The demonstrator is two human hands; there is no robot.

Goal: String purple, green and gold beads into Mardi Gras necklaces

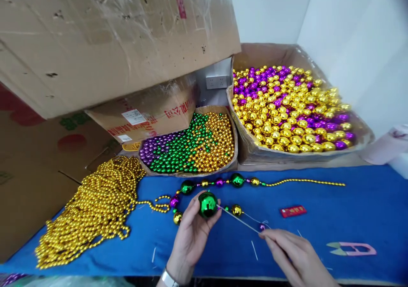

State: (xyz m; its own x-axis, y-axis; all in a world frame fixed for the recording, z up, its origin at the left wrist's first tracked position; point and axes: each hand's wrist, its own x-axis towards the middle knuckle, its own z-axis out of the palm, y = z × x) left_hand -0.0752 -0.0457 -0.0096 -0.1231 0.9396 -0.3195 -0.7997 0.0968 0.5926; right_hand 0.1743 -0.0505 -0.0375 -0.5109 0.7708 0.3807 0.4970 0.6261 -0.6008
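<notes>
Currently I have the left hand (192, 238) over the blue-covered worktop (321, 223), its grip wrapped around a large green bead (208, 205). In the right hand (293, 249) my grip is narrow, pinching a thin rod (239, 218) that slants up to the bead's side; from here I cannot tell how far it goes in. A small purple bead (262, 227) shows just beside that pinch. Beyond the left hand I see a beaded strand (219, 182) curve, with gold chains (92, 210) heaped at far left and pink-handled snips (352, 253) lying past the right hand.

Cardboard flap (153, 106) reads red "公司" (label (134, 116) illegible).
</notes>
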